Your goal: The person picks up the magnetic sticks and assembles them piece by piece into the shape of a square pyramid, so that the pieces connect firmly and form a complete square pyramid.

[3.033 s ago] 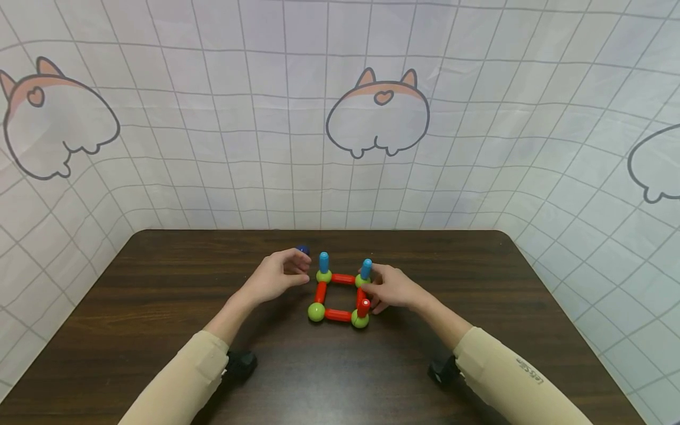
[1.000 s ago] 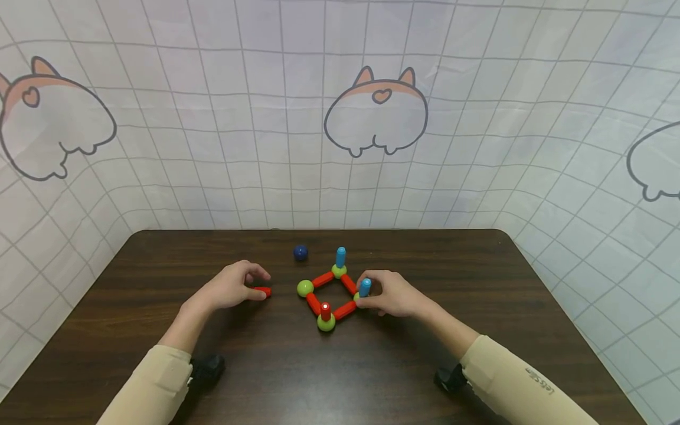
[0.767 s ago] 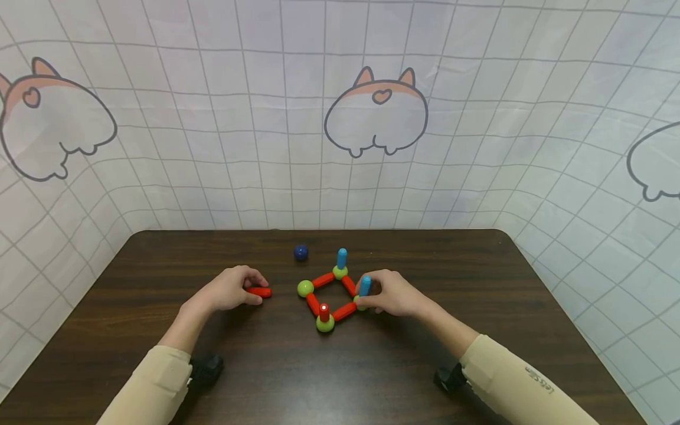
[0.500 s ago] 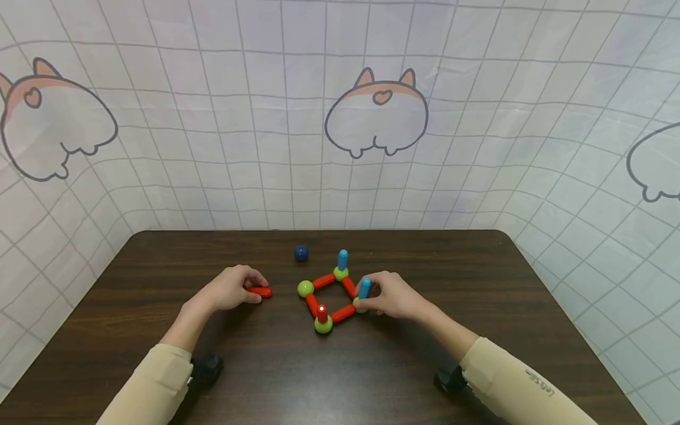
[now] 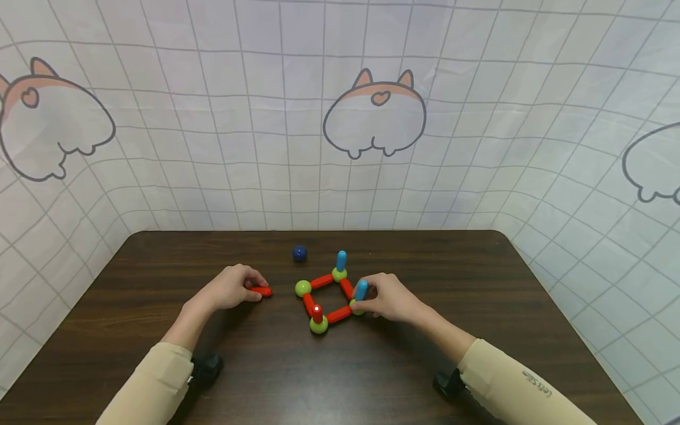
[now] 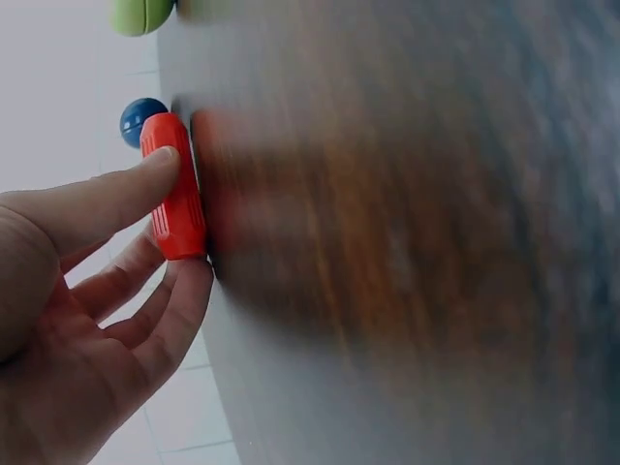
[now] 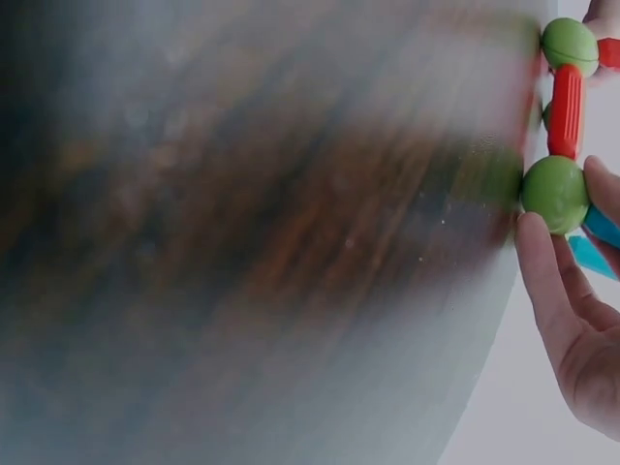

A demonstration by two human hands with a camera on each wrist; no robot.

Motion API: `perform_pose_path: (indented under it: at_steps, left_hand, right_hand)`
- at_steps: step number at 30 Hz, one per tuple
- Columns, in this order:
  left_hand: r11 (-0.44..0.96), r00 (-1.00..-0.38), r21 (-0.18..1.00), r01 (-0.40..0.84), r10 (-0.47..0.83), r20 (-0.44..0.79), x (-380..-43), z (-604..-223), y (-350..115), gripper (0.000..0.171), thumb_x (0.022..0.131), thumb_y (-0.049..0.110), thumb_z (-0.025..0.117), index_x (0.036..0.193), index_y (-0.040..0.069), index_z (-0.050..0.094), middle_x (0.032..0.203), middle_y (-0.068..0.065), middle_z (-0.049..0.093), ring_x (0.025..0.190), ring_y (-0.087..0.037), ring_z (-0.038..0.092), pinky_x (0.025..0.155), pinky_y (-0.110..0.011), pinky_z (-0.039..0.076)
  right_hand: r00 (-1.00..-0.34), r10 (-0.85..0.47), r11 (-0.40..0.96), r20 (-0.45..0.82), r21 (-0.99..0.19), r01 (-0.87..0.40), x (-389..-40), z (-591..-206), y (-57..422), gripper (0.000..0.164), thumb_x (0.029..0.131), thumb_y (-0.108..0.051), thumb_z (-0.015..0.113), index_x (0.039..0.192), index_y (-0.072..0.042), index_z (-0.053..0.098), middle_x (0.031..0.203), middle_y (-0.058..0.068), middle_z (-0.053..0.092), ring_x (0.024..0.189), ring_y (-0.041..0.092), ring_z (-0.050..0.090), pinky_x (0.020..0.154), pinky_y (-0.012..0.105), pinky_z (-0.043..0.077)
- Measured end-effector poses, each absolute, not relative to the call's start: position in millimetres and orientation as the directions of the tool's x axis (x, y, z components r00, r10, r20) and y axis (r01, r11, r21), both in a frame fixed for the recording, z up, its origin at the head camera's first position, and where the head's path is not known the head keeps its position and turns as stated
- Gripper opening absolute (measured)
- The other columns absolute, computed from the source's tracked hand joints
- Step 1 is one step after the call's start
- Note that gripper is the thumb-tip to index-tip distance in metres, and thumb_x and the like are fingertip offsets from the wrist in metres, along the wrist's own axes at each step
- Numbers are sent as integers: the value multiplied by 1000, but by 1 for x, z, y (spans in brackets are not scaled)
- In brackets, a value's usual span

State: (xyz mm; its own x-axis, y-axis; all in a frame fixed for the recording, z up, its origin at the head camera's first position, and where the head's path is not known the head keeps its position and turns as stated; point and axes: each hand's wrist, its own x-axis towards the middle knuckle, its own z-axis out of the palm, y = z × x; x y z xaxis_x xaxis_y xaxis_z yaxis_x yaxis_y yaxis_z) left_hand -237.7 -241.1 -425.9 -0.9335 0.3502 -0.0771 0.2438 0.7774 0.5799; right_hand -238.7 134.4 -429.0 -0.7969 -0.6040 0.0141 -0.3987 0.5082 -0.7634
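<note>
My left hand is low over the left of the table, its thumb and fingers pinching a loose red rod. To its right lies a four-sided frame of red rods and green balls, turned like a diamond. My right hand grips the frame's right corner, thumb and fingers around the green ball. A blue rod stands up from that ball. Another blue rod rises from the back ball. On the front ball stands a short red rod. The left ball carries no upright.
A dark blue ball sits behind the frame, toward the back of the dark wooden table. A white gridded cloth hangs behind and along both sides. Black wrist mounts are under both forearms.
Since three seconds ago my left hand has gone left to the red rod, and the frame has turned from square-on to a diamond. Lately its front corner has shifted slightly left.
</note>
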Motion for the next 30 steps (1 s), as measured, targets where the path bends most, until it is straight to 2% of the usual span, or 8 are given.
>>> perform_pose_path:
  at_steps: [8,14,17,20,24,27,30]
  left_hand:
    - [731,-939,640,236,340,-43,-239,-426,-235,19,92,12,78,110,8,75,97,0,68,83,-18,59,76,-37,49]
    - [691,-944,676,255,329,21,-239,-426,-229,18,96,14,74,113,11,74,105,-1,69,102,-27,64,91,-49,51]
    - [668,-947,700,255,320,40,-239,-426,-226,19,97,13,73,115,9,73,106,-2,69,104,-29,63,92,-50,50]
    - [648,-949,721,247,311,45,-238,-426,-223,23,97,12,73,119,7,71,106,-4,69,102,-27,63,89,-47,51]
    - [631,-952,738,240,301,52,-237,-425,-219,28,97,13,73,124,6,70,110,-6,69,102,-27,64,86,-44,52]
    - [622,-954,745,238,294,59,-237,-425,-217,28,97,13,73,124,5,70,111,-7,70,102,-27,65,84,-42,53]
    - [614,-956,754,233,288,61,-237,-425,-215,27,97,12,73,123,5,70,111,-7,70,101,-26,65,82,-40,53]
  right_hand:
    - [-798,-603,522,24,-745,-416,-235,-430,132,17,91,-16,81,83,-15,66,74,4,70,59,17,65,57,31,56]
    - [-806,-591,548,26,-720,-426,-229,-429,130,21,92,-18,81,80,-16,63,72,2,69,56,11,61,56,29,52]
    - [-802,-597,560,17,-708,-431,-228,-429,129,22,90,-21,83,81,-16,63,69,0,67,54,11,60,55,29,49]
    - [-794,-607,576,-12,-696,-429,-230,-427,130,25,86,-24,87,92,-13,65,70,-1,65,56,11,60,57,29,49]
    - [-767,-635,581,-85,-708,-402,-236,-423,135,47,81,-22,91,115,-8,63,81,1,67,66,14,64,63,30,53]
    - [-738,-658,554,-150,-761,-339,-243,-421,141,55,82,-13,89,127,-4,59,94,6,67,75,18,68,66,32,56]
    - [-724,-662,519,-192,-815,-258,-250,-420,146,52,85,0,80,131,-1,56,100,12,64,79,23,69,69,35,59]
